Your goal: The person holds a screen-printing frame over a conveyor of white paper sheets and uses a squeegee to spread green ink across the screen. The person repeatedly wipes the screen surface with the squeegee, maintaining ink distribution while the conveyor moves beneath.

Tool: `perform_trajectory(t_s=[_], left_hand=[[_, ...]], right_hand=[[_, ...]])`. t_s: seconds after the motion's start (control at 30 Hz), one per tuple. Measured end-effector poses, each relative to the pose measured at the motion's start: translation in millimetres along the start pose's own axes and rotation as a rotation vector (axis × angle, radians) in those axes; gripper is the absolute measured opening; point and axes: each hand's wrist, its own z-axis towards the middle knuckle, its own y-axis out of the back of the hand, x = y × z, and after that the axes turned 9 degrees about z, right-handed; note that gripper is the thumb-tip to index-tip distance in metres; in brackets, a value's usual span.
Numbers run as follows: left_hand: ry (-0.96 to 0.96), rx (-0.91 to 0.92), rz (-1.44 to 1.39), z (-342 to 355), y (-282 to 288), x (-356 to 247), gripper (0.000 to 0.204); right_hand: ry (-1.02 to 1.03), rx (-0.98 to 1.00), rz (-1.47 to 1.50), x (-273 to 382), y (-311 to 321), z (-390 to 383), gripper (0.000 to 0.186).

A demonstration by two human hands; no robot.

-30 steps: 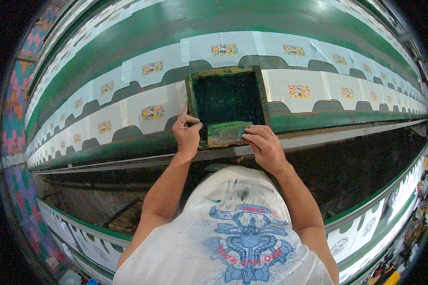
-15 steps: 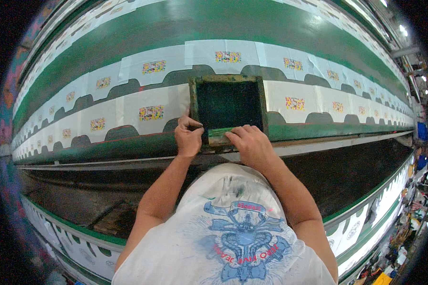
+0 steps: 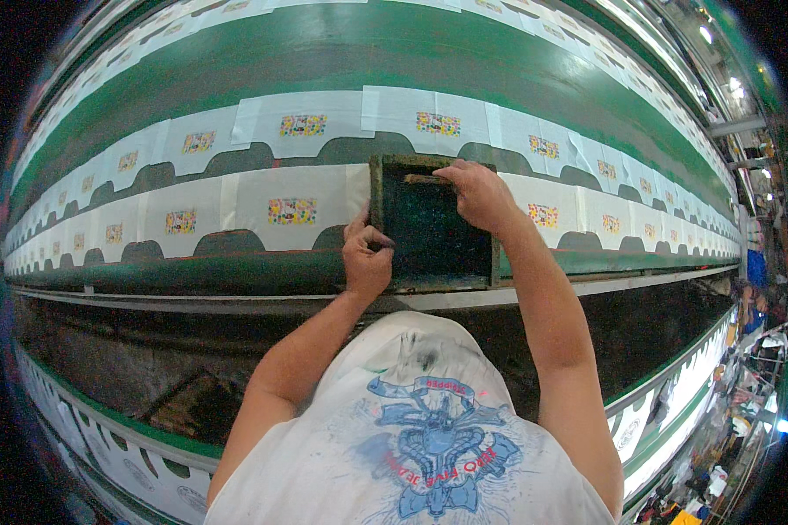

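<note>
A small dark-framed printing screen point(image 3: 376, 188) lies on the near row of white fabric pieces, at the table's front edge. My left hand point(image 3: 368, 261) is closed round the screen's left side, fingers curled on its rim. Toward the far end of the screen, my right hand point(image 3: 484, 198) grips a squeegee point(image 3: 425, 178) with a brownish wooden top edge. The squeegee lies across the dark mesh, and its blade is hidden. Left of the screen is a white fabric piece point(image 3: 252, 194) with a colourful rectangular print point(image 3: 291, 211).
The long green table point(image 3: 236, 96) carries several rows of printed white pieces point(image 3: 403, 105). A pale rail point(image 3: 193, 304) runs along its front edge. Behind me stands another table with white pieces point(image 3: 140, 472). Assorted clutter point(image 3: 718, 481) lies at the lower right.
My right hand has pushed the squeegee from the near end of the screen to the far end. The left hand stays at the screen's left side. The whole view has shifted slightly.
</note>
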Motion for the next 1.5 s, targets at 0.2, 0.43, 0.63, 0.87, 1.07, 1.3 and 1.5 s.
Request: perform_trajectory(t_s=[0.2, 0.43, 0.63, 0.87, 1.07, 1.3, 1.5], left_hand=[[0.014, 0.026, -0.009, -1, 2, -2, 0.015], [0.052, 0.037, -0.068, -3, 0, 6, 0.034], [0.09, 0.015, -0.047, 0, 3, -18, 0.037], [0.022, 0.064, 0.18, 1, 10, -18, 0.033], [-0.072, 0.007, 0.17, -2, -6, -54, 0.025], [-0.102, 0.026, 0.116, -20, -120, -89, 0.023], [-0.111, 0.026, 0.057, -34, -213, -104, 0.021]], right_hand=[[0.033, -0.001, -0.043, 11, -10, -14, 0.056], [0.09, 0.023, -0.041, 42, -31, -78, 0.059], [0.085, 0.036, -0.047, 58, -46, -120, 0.06], [0.092, -0.067, 0.164, 47, -46, -135, 0.049], [0.104, -0.294, 0.205, 2, -38, -174, 0.044], [0.066, -0.419, 0.225, -83, -4, -240, 0.044], [0.061, -0.47, 0.276, -161, 24, -289, 0.048]])
